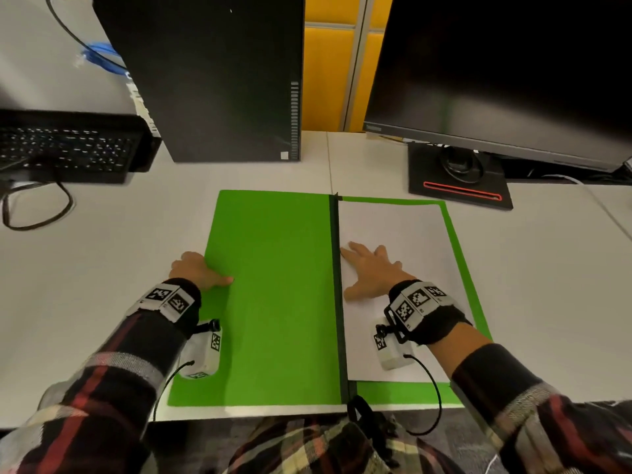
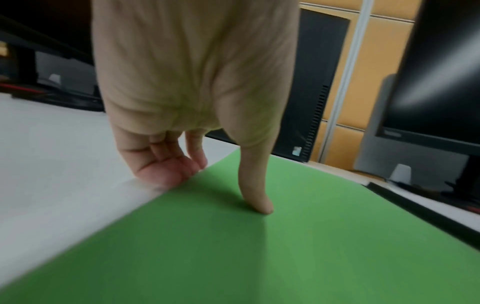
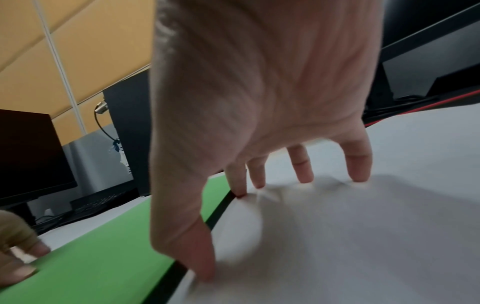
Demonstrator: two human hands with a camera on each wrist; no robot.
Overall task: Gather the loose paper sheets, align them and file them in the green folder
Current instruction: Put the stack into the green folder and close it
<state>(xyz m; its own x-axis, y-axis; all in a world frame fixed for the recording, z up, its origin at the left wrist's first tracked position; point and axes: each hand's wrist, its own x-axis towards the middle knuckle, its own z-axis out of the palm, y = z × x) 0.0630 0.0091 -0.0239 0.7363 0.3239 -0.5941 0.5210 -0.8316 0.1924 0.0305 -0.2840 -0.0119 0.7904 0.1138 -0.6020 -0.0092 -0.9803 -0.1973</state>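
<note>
The green folder (image 1: 273, 285) lies open on the white desk, a black spine (image 1: 337, 285) down its middle. A stack of white paper sheets (image 1: 403, 227) lies squared on its right half, with green showing round the far, right and near edges. My right hand (image 1: 369, 268) rests flat on the sheets (image 3: 363, 236) beside the spine, fingers spread and straight. My left hand (image 1: 198, 268) grips the left edge of the folder's left cover (image 2: 259, 257): the thumb (image 2: 259, 203) presses on top and the curled fingers (image 2: 168, 172) sit at the edge.
A black computer tower (image 1: 219, 80) stands behind the folder. A monitor (image 1: 513, 80) on a black base (image 1: 458, 186) is at the back right. A keyboard (image 1: 65, 148) and a looped cable (image 1: 34, 206) lie at the left. The folder reaches the desk's front edge.
</note>
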